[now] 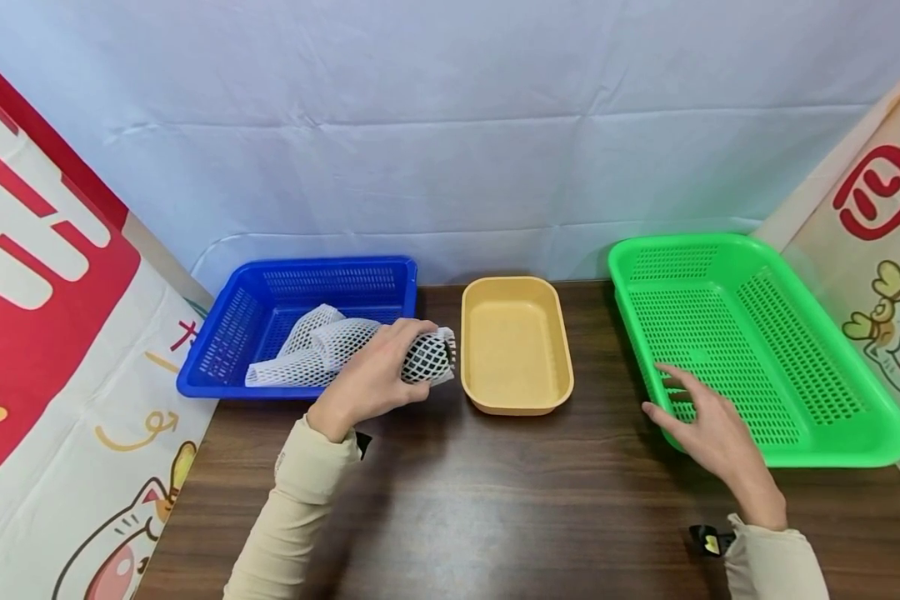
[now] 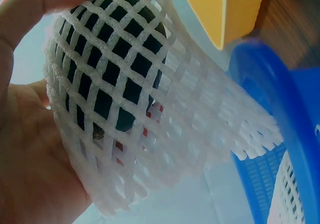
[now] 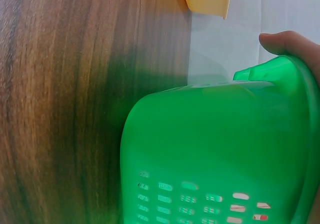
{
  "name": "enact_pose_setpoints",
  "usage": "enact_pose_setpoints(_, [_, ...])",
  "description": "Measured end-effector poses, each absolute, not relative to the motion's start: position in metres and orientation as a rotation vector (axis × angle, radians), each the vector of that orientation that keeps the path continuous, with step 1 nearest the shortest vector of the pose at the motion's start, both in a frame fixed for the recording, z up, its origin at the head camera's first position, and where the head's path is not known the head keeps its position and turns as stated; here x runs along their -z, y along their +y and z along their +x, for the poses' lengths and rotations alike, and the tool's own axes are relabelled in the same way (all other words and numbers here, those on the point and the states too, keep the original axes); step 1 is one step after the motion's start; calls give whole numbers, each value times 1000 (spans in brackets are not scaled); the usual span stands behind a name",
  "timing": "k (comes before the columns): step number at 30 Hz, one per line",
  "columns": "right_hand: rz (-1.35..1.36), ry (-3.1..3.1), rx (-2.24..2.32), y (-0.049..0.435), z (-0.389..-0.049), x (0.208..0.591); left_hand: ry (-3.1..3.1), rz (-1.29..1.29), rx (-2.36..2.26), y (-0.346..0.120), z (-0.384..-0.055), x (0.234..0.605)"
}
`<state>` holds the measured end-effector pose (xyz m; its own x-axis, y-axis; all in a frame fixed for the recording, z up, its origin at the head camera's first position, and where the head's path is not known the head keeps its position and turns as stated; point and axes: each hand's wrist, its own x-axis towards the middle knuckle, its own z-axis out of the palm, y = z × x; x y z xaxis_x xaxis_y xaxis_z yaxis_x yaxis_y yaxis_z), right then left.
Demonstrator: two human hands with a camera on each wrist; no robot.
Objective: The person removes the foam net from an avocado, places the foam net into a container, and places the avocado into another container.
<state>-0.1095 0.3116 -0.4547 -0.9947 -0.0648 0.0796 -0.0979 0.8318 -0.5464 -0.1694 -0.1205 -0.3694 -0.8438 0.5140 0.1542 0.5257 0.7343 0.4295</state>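
My left hand (image 1: 375,371) grips a dark green rounded thing (image 2: 122,69) wrapped in a white foam fruit net (image 1: 427,357). The left wrist view shows the thumb and palm around it, with the loose end of the net spreading toward the rim of the blue basket (image 1: 217,390). More white foam nets (image 1: 292,368) lie inside that basket. My right hand (image 1: 712,433) is at the near left rim of the green basket (image 1: 832,457), fingers relaxed and spread apart. Its thumb (image 3: 287,43) shows by the basket's rim in the right wrist view.
Between the two baskets stands a yellow tray (image 1: 516,404) on the brown wooden table (image 1: 495,500). A pale cloth (image 1: 450,150) hangs behind, and printed cloths flank the left and right sides.
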Motion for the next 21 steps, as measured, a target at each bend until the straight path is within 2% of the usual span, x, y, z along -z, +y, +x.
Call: enact_pose_setpoints(21, [120, -2952, -881, 312, -110, 456, -2858, -1109, 722, -88, -146, 397])
